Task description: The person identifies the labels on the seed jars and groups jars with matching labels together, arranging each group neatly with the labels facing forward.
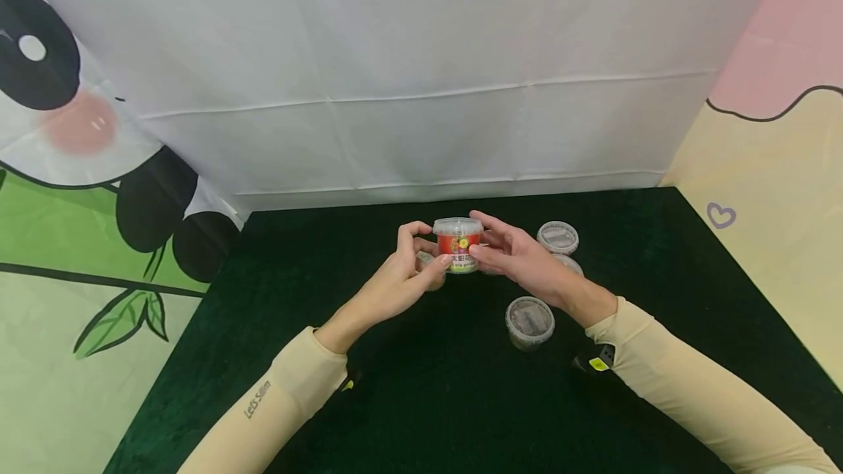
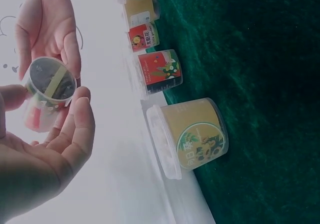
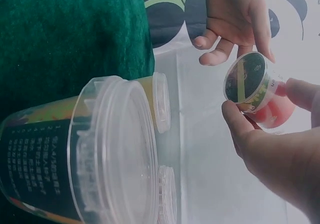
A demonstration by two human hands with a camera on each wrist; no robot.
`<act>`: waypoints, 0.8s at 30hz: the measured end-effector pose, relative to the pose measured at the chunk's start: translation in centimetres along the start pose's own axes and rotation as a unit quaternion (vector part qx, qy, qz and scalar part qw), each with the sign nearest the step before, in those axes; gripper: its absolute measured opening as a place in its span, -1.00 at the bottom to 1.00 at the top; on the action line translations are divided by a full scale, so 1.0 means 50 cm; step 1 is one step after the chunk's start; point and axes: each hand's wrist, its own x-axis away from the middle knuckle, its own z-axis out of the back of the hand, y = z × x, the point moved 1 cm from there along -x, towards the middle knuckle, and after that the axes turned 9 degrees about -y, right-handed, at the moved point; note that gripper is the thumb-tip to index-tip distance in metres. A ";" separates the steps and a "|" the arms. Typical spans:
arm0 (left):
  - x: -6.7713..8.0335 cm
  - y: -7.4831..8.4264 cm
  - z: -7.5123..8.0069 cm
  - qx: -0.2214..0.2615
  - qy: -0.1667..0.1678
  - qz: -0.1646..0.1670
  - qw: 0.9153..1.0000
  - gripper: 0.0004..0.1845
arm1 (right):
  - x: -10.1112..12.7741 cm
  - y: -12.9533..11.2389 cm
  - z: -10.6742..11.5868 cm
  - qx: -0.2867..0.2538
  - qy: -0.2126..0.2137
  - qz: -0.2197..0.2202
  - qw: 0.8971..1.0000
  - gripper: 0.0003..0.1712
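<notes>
Clear plastic, with a red label, the small tub (image 1: 457, 244) sits lifted above the dark green counter (image 1: 435, 401), caught between both hands. The left hand (image 1: 402, 280) pinches it with curled fingers (image 2: 80, 119) and thumb on one side; the right hand (image 1: 520, 258) grips the other side, fingers (image 3: 240, 129) bent round its wall. Just behind the right hand stands a lidded tub (image 1: 557, 238), and another lidded tub (image 1: 530, 322) stands near that wrist, closer to the person.
</notes>
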 end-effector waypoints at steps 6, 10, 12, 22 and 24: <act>0.000 -0.001 0.002 -0.008 -0.008 0.007 1.000 -0.30 | 0.002 -0.002 0.000 0.015 0.005 -0.008 1.000 -0.22; 0.003 0.001 0.003 0.005 -0.014 0.009 1.000 -0.32 | 0.003 -0.005 -0.002 0.015 0.003 -0.006 1.000 -0.23; 0.003 0.001 0.003 0.010 -0.015 0.010 1.000 -0.32 | 0.003 -0.006 -0.003 0.011 0.003 -0.003 1.000 -0.24; 0.006 -0.001 0.006 0.012 -0.024 0.008 1.000 -0.31 | 0.002 -0.006 -0.006 0.000 0.003 -0.007 1.000 -0.26; 0.008 -0.003 0.007 0.006 -0.026 0.009 1.000 -0.31 | 0.001 -0.006 -0.007 0.001 0.002 -0.001 1.000 -0.27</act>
